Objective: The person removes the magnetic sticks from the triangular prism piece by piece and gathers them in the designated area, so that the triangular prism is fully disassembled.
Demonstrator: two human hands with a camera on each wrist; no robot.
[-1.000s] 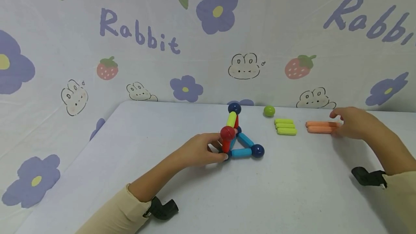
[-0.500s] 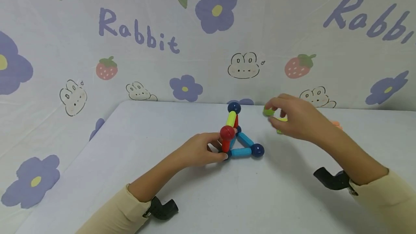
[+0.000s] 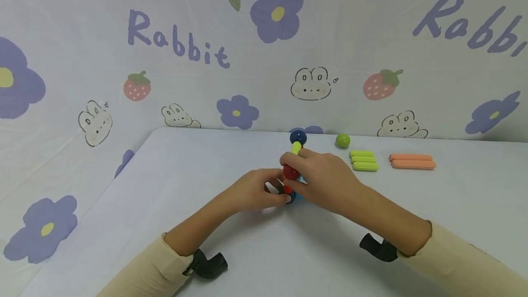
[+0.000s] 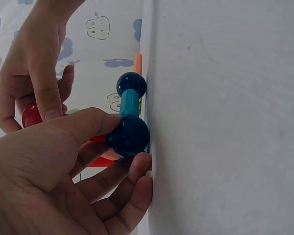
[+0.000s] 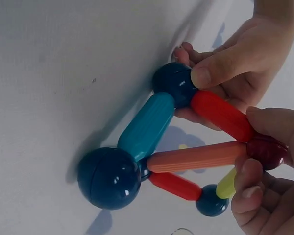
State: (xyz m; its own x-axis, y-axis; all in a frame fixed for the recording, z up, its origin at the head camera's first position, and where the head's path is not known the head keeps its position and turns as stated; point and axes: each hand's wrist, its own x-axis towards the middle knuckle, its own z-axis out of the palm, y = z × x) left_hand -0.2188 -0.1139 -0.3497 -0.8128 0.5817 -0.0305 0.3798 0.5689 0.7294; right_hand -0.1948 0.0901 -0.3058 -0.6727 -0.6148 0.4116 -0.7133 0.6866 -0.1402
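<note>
In the head view my left hand [image 3: 253,190] grips the low near corner of a ball-and-rod frame, its thumb on a dark blue ball [image 4: 130,135]. My right hand [image 3: 330,180] pinches the red ball [image 3: 291,172] at the top of a red rod [image 5: 222,115]. From that red ball, an orange rod [image 5: 198,156] slants down to a partly hidden blue ball, and a yellow-green rod [image 3: 296,147] leads to another blue ball [image 3: 298,137]. A light blue rod [image 5: 147,126] joins the held corner to a large blue ball [image 5: 109,178].
A green ball [image 3: 343,140], several short yellow-green rods [image 3: 364,160] and two orange rods [image 3: 412,161] lie at the back right of the white table [image 3: 198,150]. A patterned cloth [image 3: 185,86] hangs behind.
My right hand has moved left from beside the orange rods, past the green ball, to the frame and now pinches the red ball. My left hand has kept its place.
</note>
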